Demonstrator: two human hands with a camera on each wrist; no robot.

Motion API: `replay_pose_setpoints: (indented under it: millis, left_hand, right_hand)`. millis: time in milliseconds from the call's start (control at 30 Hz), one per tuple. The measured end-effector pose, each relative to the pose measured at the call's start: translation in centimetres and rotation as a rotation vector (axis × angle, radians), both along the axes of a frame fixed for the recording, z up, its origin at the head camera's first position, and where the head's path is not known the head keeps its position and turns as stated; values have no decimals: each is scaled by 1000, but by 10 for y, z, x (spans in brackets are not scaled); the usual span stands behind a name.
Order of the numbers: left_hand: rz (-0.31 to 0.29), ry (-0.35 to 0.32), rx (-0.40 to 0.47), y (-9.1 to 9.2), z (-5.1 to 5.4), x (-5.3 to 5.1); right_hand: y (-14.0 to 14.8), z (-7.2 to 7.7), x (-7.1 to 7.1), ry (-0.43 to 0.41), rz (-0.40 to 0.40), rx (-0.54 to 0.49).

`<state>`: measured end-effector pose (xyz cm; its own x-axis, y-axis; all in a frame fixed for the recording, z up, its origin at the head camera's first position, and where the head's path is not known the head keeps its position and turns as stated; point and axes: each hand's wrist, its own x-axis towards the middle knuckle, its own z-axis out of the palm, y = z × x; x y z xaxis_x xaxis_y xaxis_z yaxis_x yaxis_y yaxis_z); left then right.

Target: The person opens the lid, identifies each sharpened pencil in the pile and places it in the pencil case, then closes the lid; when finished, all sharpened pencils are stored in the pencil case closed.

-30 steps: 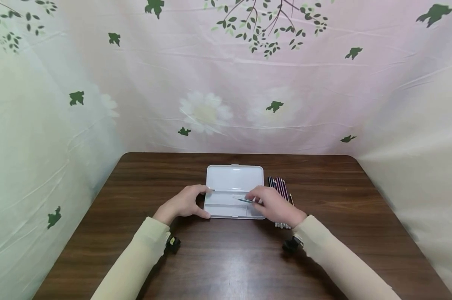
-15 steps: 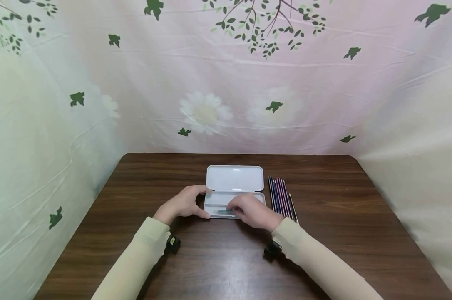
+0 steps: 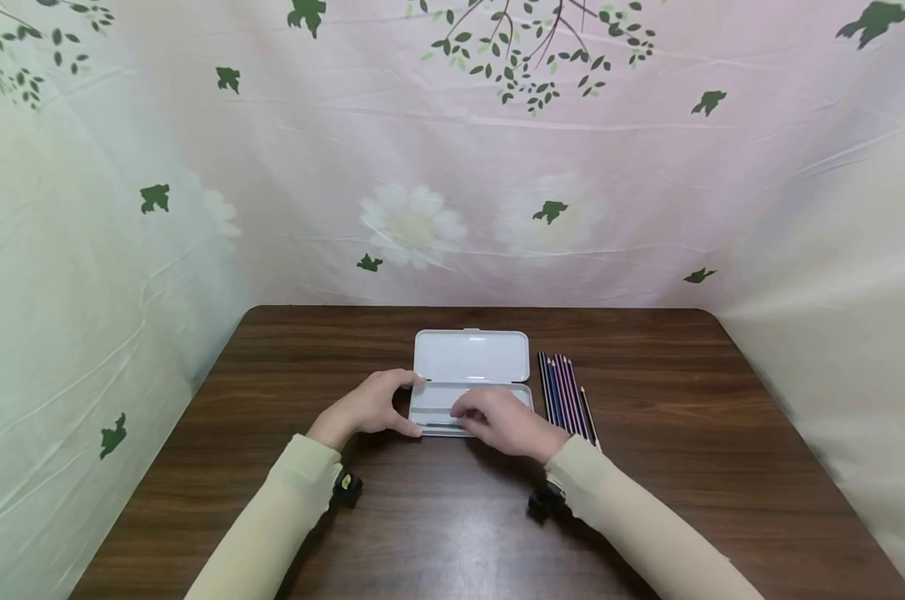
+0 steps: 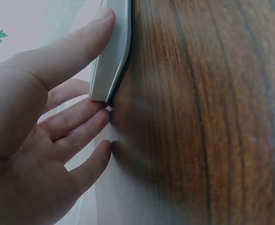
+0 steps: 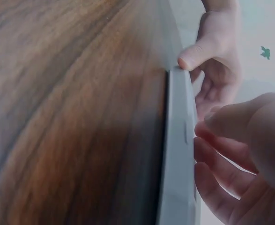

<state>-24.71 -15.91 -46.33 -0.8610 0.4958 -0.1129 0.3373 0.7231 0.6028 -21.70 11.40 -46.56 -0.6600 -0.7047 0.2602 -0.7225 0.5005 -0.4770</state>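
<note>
A white hinged case (image 3: pixel 471 357) lies spread out on the table, its lid laid back and its shallow tray toward me. My left hand (image 3: pixel 370 406) holds the tray's left end; in the left wrist view the thumb (image 4: pixel 104 23) is on the white wall and other fingers are around the corner. Over the tray's front compartment is my right hand (image 3: pixel 501 421), fingers bent, thumb and forefinger close together. A thin dark teal pencil (image 3: pixel 439 425) lies along the front wall, one end under that hand. Whether the fingertips pinch it is hidden.
Several dark blue and purple pencils (image 3: pixel 560 387) lie side by side to the right of the case. A single dark pencil (image 3: pixel 589 415) lies slightly apart from them. The brown wooden table (image 3: pixel 452 517) ends at a patterned cloth backdrop (image 3: pixel 452 167).
My right hand has moved left and toward me with the pencil, from above the tray into its front compartment. The pencil now lies lower, by the front wall. My left hand stays put.
</note>
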Motion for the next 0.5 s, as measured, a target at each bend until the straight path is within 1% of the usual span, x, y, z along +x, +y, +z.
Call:
replay_pose_setpoints:
  millis: [133,233,300,500]
  left_hand:
    - [12,-16,-1,1,0,1]
    - [17,-26,3,1,1,2]
    - [17,-29,5,1,1,3]
    - [15,-17,9,1,2,4]
  right_hand:
    - [15,6,0,-66,-45,-37]
    - [31,10,0,-87,-71,-64]
    - [42,12,0,-75,-92,-68]
    - [80,15,-1,34,-167,-84]
